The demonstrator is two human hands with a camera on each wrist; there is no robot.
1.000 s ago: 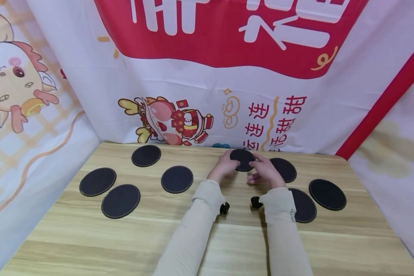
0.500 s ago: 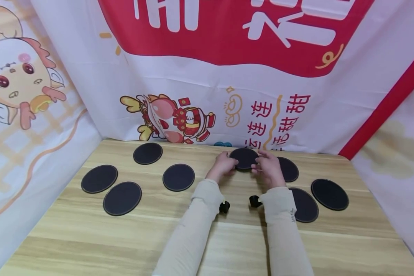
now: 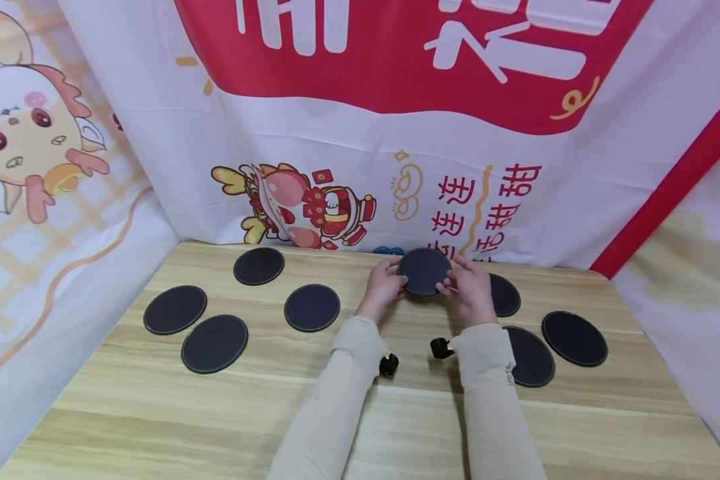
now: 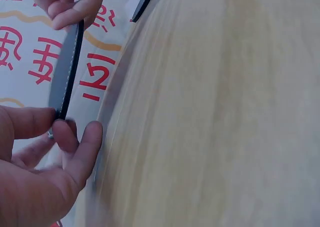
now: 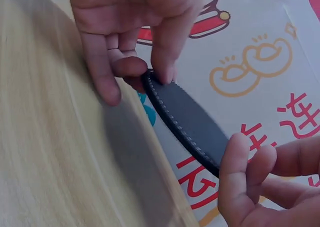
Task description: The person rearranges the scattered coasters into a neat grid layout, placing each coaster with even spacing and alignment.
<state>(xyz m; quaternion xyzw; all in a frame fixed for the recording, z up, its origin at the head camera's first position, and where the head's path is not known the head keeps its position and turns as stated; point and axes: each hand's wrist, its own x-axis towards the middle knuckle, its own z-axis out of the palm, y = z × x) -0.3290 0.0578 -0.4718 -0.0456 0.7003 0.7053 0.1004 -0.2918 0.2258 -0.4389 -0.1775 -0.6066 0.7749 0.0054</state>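
A round black coaster with a stitched edge is held up over the far side of the wooden table, its face tilted toward the head camera. My left hand pinches its left edge between thumb and fingers. On the opposite edge, my right hand grips it with thumb and fingertips. The left wrist view shows the coaster nearly edge-on, with pale stitches along the rim. Seen from the right wrist, a gap with shadow separates the coaster from the tabletop.
Several more black coasters lie flat: a left group including one coaster and another, and a right group including a coaster and one partly behind the right sleeve. A printed cloth hangs along the table's back edge.
The coaster has risen slightly and tipped its face further toward the head camera. My right fingers, looser half a second ago, have settled on its right edge. The other coasters stay put.
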